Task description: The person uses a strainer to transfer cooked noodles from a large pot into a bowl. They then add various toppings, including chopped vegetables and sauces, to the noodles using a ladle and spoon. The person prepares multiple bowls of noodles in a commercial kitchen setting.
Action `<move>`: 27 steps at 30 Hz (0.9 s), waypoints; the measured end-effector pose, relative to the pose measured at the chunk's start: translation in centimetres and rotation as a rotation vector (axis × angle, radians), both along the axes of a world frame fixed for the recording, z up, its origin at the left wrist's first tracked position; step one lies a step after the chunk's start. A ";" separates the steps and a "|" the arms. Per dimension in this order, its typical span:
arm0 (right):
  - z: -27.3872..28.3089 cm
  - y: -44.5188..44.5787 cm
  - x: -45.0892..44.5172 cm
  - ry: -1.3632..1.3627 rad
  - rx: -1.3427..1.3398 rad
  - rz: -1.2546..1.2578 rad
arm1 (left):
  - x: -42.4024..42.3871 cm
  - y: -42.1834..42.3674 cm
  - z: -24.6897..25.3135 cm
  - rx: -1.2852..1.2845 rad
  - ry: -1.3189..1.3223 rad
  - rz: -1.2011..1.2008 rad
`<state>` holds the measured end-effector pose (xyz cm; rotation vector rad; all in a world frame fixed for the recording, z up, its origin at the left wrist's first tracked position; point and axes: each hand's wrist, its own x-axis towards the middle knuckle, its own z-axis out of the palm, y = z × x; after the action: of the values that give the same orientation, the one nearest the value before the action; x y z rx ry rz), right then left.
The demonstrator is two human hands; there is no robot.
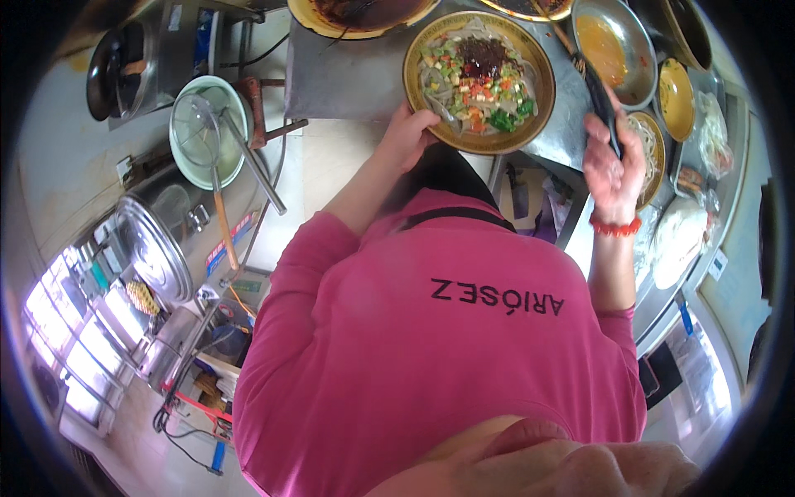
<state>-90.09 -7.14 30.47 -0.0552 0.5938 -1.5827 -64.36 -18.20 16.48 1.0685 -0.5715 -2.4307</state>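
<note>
My left hand grips the near-left rim of a yellow-brown patterned bowl, thumb over the edge. In the bowl lie wide grey-white noodles, diced vegetables in green, orange and white, some leafy greens and a dark red-brown sauce. To the right, my right hand has its fingers around the black handle of a utensil, whose working end I cannot make out. Beside that hand, partly hidden by it, stands another bowl with pale noodles.
Along the counter's far side are an enamel basin of dark sauce and a steel bowl with orange liquid. A yellow oval dish and plastic bags sit right. Leftward, a wire skimmer rests across a pale green bucket.
</note>
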 end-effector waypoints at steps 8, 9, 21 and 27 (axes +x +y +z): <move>-8.8 -11.3 -3.0 2.333 0.218 -0.006 | 9.4 1.4 4.0 -0.008 -0.115 0.130; -8.8 -11.5 -2.5 2.342 0.414 0.184 | 11.8 1.4 3.7 -0.026 -0.150 0.125; -6.6 -19.7 19.9 2.290 -0.397 0.229 | 25.9 -7.8 3.9 -0.127 -0.257 0.074; -5.3 -19.3 16.7 2.285 -0.157 0.095 | 23.7 -9.0 2.0 -0.057 -0.151 0.066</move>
<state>-73.41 -26.48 25.20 -2.1121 2.0167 -0.7805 -40.68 -27.22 18.47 1.2339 -0.6399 -2.2766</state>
